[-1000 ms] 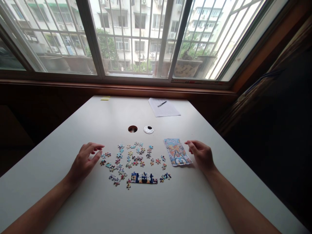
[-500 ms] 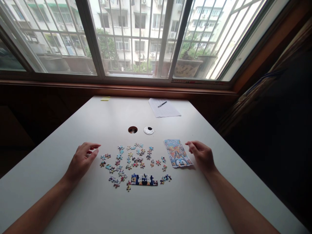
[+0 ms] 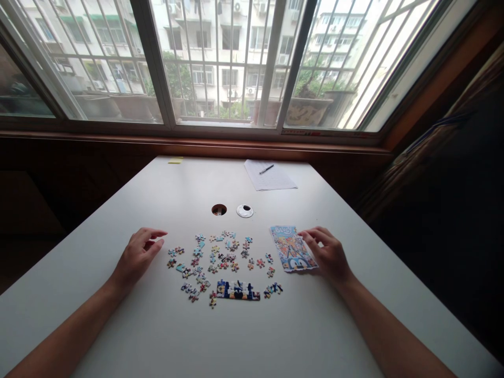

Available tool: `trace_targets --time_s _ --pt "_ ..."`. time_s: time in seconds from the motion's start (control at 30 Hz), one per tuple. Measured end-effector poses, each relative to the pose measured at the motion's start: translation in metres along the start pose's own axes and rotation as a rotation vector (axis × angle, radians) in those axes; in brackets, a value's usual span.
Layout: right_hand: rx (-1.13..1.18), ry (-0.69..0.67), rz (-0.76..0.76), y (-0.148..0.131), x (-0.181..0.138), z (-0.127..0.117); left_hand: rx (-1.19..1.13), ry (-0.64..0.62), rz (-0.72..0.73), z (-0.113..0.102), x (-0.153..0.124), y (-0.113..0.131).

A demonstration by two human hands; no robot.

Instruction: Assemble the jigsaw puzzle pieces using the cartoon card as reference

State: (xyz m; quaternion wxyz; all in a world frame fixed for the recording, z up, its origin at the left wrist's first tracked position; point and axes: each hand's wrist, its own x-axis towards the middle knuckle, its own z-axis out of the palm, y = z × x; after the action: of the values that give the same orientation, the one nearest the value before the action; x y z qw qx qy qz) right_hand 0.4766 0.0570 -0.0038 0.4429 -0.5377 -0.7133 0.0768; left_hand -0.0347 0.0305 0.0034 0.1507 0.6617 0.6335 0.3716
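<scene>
My left hand [image 3: 137, 257] hovers at the left of the loose pieces, thumb and fingers apart, holding nothing. Toward the right, my right hand [image 3: 328, 254] is loosely curled with a gap between thumb and fingers. Its fingertips are at the right edge of a colourful picture sheet [image 3: 292, 249] marked "BLUEY"; whether they touch it is unclear. Between the hands lie many small jigsaw pieces [image 3: 227, 258], spread in loose clusters. A joined strip of dark blue jigsaw pieces [image 3: 238, 290] lies nearest me, with a small group of pieces [image 3: 273, 290] to its right.
Farther back, the white table [image 3: 244, 341] has a round hole [image 3: 219, 210] and a round cover [image 3: 244, 211] beside it. A pen [image 3: 266, 169] rests on paper sheets [image 3: 275, 181] near the window. Yellow strips [image 3: 175, 160] mark the far left edge.
My right hand has come closer to the picture sheet's right edge, and its fingers have loosened slightly. My left hand keeps nearly the same place beside the pieces. The whole view has shifted a little.
</scene>
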Motion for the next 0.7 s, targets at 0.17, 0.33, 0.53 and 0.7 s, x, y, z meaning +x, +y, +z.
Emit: trace_targets --time_s 0.17,0.33,0.53,0.7 --pt "-0.058 -0.005 -0.116 -0.01 0.002 0.002 0.012 0.029 -0.019 -0.004 0.005 -0.014" --pt "-0.101 -0.042 -0.227 -0.027 0.004 0.002 0.123 0.004 0.083 -0.006 0.014 -0.037" --pt "-0.115 -0.216 -0.348 -0.044 0.015 0.006 0.387 -0.071 0.251 -0.004 0.032 -0.073" --pt "-0.123 -0.259 -0.393 -0.049 0.035 0.011 0.586 -0.209 0.13 0.001 0.053 -0.086"
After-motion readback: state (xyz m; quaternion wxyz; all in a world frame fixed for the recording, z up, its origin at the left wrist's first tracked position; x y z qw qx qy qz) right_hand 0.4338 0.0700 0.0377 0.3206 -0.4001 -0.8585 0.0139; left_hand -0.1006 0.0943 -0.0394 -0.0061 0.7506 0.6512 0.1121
